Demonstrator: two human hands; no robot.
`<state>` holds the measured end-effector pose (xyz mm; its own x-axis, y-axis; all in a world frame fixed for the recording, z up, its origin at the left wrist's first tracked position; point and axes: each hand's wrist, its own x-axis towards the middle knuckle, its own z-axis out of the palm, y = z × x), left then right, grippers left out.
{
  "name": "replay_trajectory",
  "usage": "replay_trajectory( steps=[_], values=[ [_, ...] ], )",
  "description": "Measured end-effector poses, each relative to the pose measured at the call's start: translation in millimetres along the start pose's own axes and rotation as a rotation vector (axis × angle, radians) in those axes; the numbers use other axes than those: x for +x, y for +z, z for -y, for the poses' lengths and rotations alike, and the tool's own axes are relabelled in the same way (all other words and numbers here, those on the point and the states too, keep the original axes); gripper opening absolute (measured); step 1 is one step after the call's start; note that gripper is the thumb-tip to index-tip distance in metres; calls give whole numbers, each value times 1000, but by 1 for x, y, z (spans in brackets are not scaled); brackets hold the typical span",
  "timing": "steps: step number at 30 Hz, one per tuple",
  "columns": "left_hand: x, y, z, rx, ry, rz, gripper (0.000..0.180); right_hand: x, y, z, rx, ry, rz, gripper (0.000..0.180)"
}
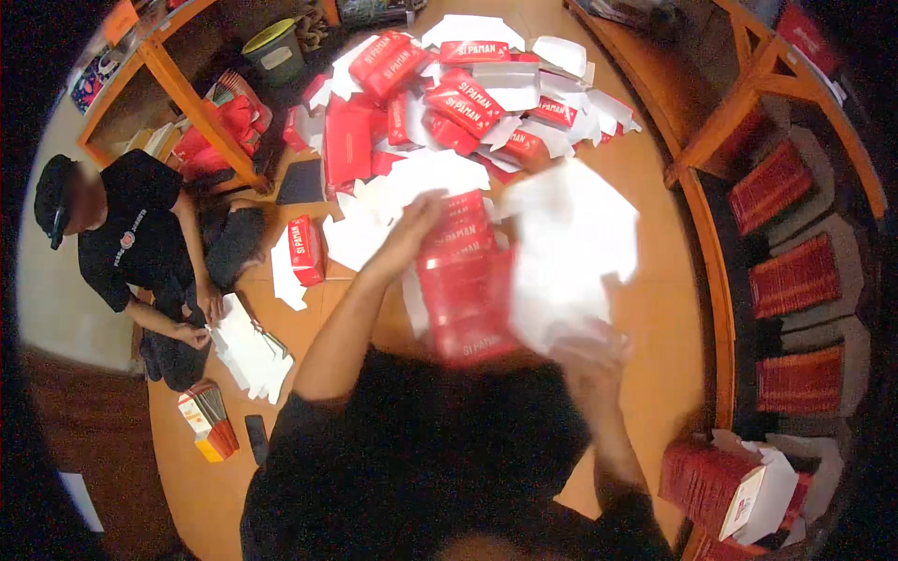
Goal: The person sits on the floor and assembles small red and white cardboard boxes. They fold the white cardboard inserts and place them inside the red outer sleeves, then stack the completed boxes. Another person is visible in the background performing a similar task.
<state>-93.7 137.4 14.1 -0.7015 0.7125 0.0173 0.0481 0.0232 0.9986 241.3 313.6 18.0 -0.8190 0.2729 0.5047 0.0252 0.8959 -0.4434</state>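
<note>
Red carton (463,280), flat, steadied at top by left hand (416,224); fingers' grip blurred, unclear. White blank (571,248) pinched at lower edge by right hand (589,351), raised for folding. Finished cartons (449,93) heaped beyond on floor (655,309).

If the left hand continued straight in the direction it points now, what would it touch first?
Probably the loose white flat sheets just beyond the left hand, then the pile of red boxes. Motion blur makes depth uncertain.

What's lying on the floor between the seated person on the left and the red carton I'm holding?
In the head view, one folded red box among loose white flats lies between that person and your red carton.
</note>
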Motion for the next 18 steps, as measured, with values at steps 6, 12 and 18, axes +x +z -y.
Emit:
replay_trajectory(
  steps=[6,12,18],
  values=[
    [-182,23,34,-377,-230,-46,86,-38,20,59,13,-250,307,27],
    [-256,41,27,-442,-352,-252,56,-75,32,82,387,-182,-21,35],
    [-310,27,49,-583,-486,-225,53,-93,32,104,943,258,254,47]
  ],
)
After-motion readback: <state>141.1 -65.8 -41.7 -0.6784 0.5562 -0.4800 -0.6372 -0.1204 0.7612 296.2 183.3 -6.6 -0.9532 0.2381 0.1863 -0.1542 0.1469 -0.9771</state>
